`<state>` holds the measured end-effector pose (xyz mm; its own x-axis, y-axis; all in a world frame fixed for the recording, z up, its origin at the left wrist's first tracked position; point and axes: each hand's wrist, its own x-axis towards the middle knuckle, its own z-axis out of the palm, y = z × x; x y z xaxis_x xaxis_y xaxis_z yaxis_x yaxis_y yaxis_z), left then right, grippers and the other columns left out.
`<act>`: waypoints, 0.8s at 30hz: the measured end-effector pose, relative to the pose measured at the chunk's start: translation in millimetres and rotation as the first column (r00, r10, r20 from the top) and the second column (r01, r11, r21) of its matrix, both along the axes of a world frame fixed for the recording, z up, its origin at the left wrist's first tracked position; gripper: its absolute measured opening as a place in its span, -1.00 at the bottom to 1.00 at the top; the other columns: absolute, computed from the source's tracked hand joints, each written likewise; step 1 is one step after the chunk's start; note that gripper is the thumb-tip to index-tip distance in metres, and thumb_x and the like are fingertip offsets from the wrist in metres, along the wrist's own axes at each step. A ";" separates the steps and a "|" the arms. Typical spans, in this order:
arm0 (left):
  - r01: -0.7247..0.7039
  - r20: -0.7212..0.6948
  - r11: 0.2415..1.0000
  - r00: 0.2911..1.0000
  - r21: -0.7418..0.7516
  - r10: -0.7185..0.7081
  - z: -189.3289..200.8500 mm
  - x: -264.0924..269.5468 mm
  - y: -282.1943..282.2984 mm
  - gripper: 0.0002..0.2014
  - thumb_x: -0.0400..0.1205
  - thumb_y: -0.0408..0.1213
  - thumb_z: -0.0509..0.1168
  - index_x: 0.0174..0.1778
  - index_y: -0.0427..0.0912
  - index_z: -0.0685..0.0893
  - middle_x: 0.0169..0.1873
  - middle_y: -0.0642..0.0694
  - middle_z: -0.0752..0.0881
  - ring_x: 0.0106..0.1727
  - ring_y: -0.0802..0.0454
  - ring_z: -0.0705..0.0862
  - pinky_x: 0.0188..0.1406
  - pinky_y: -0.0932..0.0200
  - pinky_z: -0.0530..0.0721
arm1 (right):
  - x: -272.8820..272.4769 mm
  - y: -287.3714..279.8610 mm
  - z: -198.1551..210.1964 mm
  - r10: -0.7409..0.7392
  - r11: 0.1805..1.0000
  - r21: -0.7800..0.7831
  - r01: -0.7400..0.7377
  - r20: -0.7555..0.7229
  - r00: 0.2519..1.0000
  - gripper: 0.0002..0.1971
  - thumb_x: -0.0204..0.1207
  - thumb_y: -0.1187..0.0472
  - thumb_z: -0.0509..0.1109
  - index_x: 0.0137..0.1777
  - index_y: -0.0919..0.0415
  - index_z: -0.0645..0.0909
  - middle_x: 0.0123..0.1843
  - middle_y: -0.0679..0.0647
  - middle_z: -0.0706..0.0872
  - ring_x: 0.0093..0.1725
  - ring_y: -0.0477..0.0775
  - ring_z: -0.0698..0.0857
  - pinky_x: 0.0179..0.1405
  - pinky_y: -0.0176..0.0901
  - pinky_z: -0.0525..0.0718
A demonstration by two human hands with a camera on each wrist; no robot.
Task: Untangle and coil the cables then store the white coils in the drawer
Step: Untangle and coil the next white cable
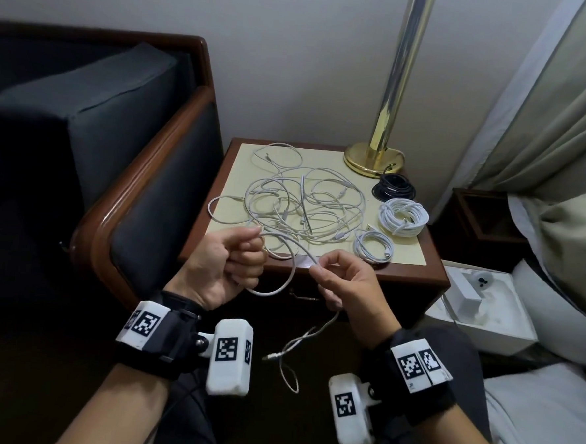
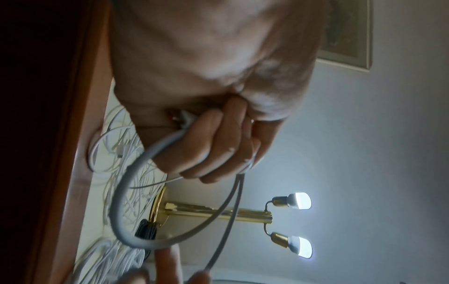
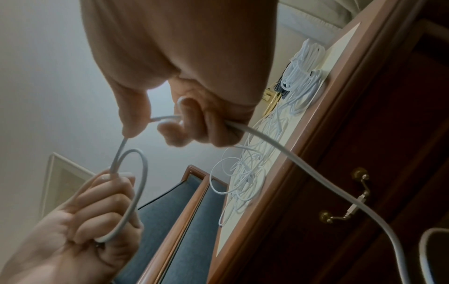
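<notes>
A tangle of white cables [image 1: 296, 201] lies on the cream top of the wooden nightstand [image 1: 415, 279]. Two white coils [image 1: 403, 216] [image 1: 374, 245] and a black coil [image 1: 394, 188] sit at its right side. My left hand [image 1: 237, 261] grips a loop of one white cable [image 1: 290, 276] in its curled fingers, in front of the nightstand. My right hand [image 1: 336, 279] pinches the same cable [image 3: 303, 169] a little further along; its free end [image 1: 271, 356] hangs down between my wrists. The drawer handle [image 3: 350, 209] shows in the right wrist view; the drawer is closed.
A brass lamp base [image 1: 374, 158] stands at the nightstand's back right. A dark blue armchair [image 1: 117, 163] with a wooden frame is on the left. A bed [image 1: 546, 426], a curtain [image 1: 566, 101] and a white box [image 1: 478, 305] on the floor are to the right.
</notes>
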<state>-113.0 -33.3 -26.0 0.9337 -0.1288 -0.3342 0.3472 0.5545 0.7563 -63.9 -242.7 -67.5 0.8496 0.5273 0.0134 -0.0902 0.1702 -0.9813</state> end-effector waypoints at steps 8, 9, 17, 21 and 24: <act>-0.001 0.012 0.998 1.000 0.061 0.000 -17.3 0.3 -26.3 -0.66 0.58 -0.17 0.15 -0.55 -0.10 0.41 -0.61 0.01 0.28 -0.62 0.14 0.24 -0.53 0.25 0.14 | -2.2 11.0 6.4 0.048 0.989 -0.136 -0.049 -0.008 0.999 -0.63 0.66 0.17 0.24 -0.39 0.29 0.53 -0.68 -0.04 0.33 -0.68 -0.13 0.23 -0.67 -0.32 0.13; -0.015 0.027 0.996 1.000 0.090 0.013 -18.9 -1.1 -28.8 -0.68 0.58 -0.20 0.16 -0.52 -0.15 0.47 -0.58 -0.03 0.33 -0.56 0.10 0.29 -0.49 0.25 0.26 | -0.3 9.0 5.9 0.011 0.989 -0.147 -0.012 -0.012 1.000 -0.61 0.67 0.21 0.24 -0.42 0.28 0.51 -0.69 -0.07 0.31 -0.69 -0.15 0.22 -0.66 -0.32 0.13; -0.063 -0.040 0.996 0.997 -0.063 0.060 -24.6 -1.1 -31.2 -0.74 0.60 -0.24 0.14 -0.43 -0.14 0.49 -0.56 0.05 0.22 -0.58 0.14 0.24 -0.31 0.15 0.25 | 2.8 -6.1 -1.6 -0.008 0.996 -0.088 0.004 -0.048 0.999 -0.85 0.55 0.38 0.38 -0.26 0.25 0.61 -0.61 -0.08 0.39 -0.64 -0.16 0.25 -0.64 -0.35 0.14; -0.183 -0.001 0.976 0.983 -0.117 0.185 -21.9 -2.0 -22.5 -0.74 0.58 -0.22 0.13 -0.46 -0.08 0.45 -0.63 0.12 0.19 -0.68 0.22 0.17 -0.48 0.25 0.22 | 3.1 -16.6 -18.0 -0.040 0.998 -0.058 0.036 -0.066 0.997 -0.82 0.45 0.44 0.46 -0.28 0.28 0.52 -0.61 -0.04 0.46 -0.68 -0.15 0.31 -0.67 -0.39 0.25; -0.309 0.058 0.939 0.946 -0.154 0.320 -19.8 -6.1 -11.8 -0.78 0.51 -0.24 0.15 -0.47 -0.08 0.45 -0.65 0.14 0.20 -0.69 0.25 0.15 -0.48 0.26 0.09 | 4.5 -27.1 -33.9 -0.075 0.987 -0.146 0.068 -0.047 0.996 -0.80 0.41 0.46 0.50 -0.29 0.28 0.53 -0.62 -0.02 0.51 -0.67 -0.13 0.40 -0.63 -0.39 0.36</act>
